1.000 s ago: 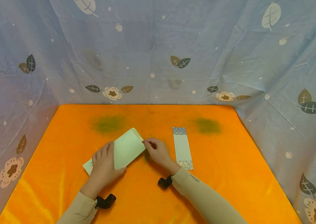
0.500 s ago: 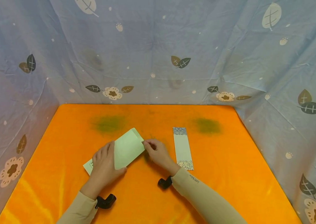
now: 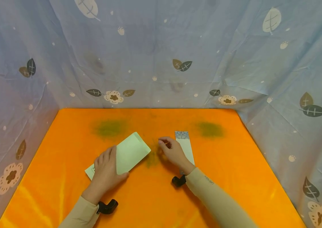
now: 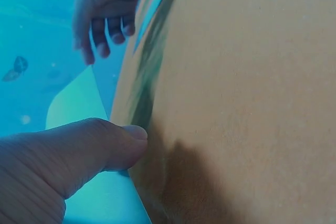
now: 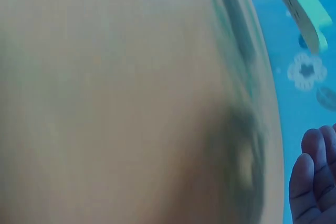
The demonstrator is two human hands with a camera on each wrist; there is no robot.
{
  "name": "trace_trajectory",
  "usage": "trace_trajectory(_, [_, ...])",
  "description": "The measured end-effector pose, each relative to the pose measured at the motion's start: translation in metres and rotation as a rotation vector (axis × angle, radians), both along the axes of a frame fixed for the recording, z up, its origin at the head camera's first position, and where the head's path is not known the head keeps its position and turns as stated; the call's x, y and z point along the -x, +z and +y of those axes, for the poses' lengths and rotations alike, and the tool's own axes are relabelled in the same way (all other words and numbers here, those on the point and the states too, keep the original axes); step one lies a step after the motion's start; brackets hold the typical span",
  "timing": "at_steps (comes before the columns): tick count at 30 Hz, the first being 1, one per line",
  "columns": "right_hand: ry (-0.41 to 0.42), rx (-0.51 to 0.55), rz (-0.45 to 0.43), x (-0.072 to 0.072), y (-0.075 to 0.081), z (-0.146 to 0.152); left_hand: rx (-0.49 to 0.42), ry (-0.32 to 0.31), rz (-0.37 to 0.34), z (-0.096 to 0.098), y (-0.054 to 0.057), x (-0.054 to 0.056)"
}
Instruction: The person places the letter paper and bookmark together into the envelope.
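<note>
A long pale green paper envelope [image 3: 132,152] with a creased far end lies slanted in the head view, left of centre. My left hand [image 3: 106,169] holds it across its width, fingers over the top and thumb at the near edge. In the left wrist view the thumb [image 4: 105,145] lies over the envelope [image 4: 110,198]. To the right of its far corner, apart from it, my right hand [image 3: 175,155] hovers with loosely curled fingers and nothing visible in them. A white paper strip [image 3: 186,147] with patterned ends lies partly hidden behind that hand.
The orange cloth-covered table [image 3: 235,177] has two dark greenish patches towards the back. A blue-grey curtain [image 3: 149,47] with leaf and flower prints hangs around the back and sides. Black wrist cameras sit at both wrists.
My right hand has let go of the envelope's far corner and moved right, over the white strip's left side. The left hand stays on the envelope. The head view has shifted slightly.
</note>
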State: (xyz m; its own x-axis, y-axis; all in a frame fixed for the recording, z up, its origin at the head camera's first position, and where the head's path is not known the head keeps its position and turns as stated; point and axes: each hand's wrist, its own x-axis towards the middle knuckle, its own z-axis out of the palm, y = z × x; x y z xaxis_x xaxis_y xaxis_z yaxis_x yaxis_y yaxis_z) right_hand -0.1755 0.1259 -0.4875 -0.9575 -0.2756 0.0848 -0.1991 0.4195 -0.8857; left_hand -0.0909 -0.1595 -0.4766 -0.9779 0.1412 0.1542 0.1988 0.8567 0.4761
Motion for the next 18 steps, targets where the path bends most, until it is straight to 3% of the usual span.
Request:
trace_trajectory(7, [-0.095,-0.054,0.021,0.008,0.001,0.041,0.006,-0.001,0.009,-0.002,-0.006,0.0])
trace_trajectory(18, [-0.239,-0.188,-0.074,0.012,0.006,0.076,0.031,-0.012,0.003,-0.004,-0.007,0.0])
